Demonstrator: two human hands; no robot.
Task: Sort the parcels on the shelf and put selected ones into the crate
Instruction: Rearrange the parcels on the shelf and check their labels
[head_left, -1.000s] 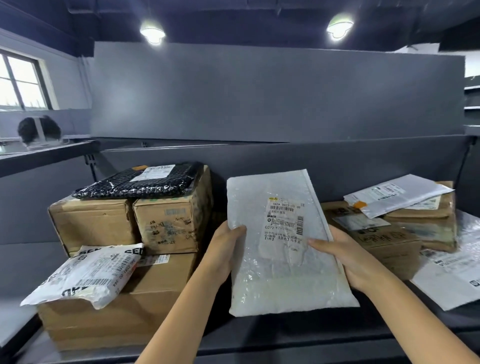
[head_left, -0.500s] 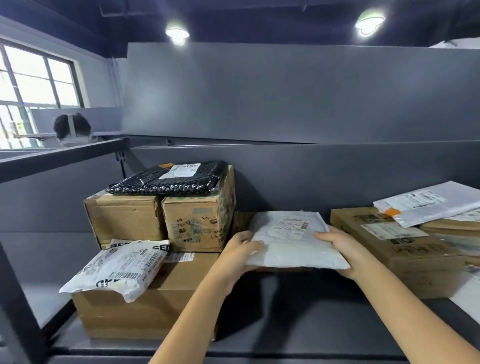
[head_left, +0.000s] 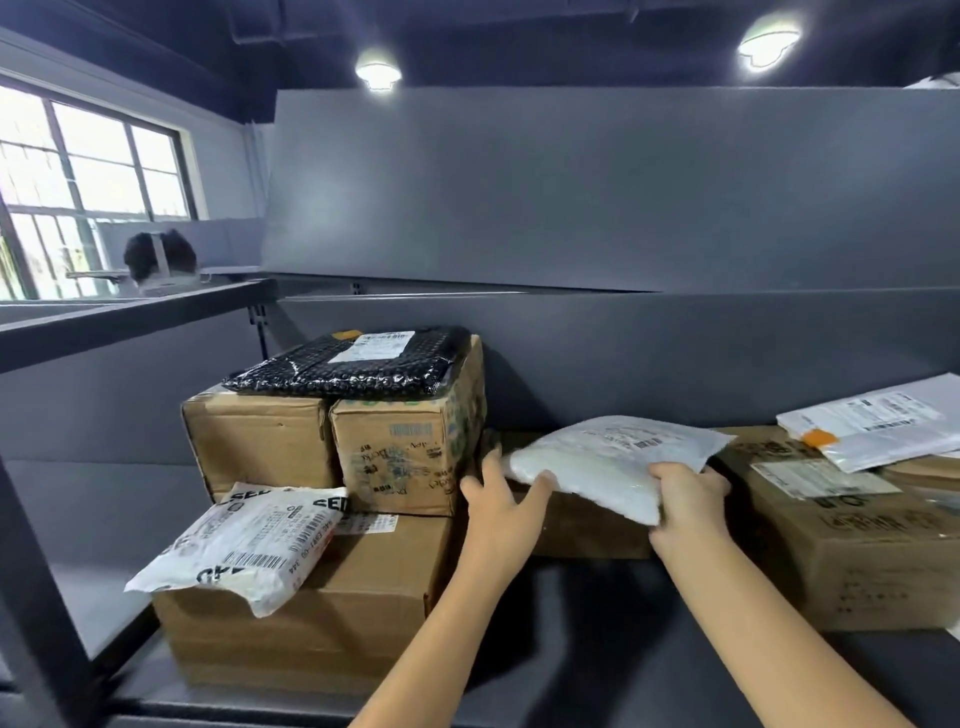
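Two hands reach the mailer (head_left: 613, 462) from the front edge of the shelf (head_left: 597, 649). The right hand (head_left: 685, 499) grips its near right corner, and the left hand (head_left: 498, 506), fingers spread, touches its left end. The mailer lies on a low box (head_left: 587, 535) by the back wall, its long axis running left to right. A stack (head_left: 410, 457) and a carton (head_left: 857, 561) flank it closely, so lifting it likely means going up and frontward. No crate shows.

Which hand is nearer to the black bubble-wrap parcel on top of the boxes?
Left. The left hand is below and to the right of the black bubble-wrap parcel; the right hand is farther right, gripping the white padded parcel.
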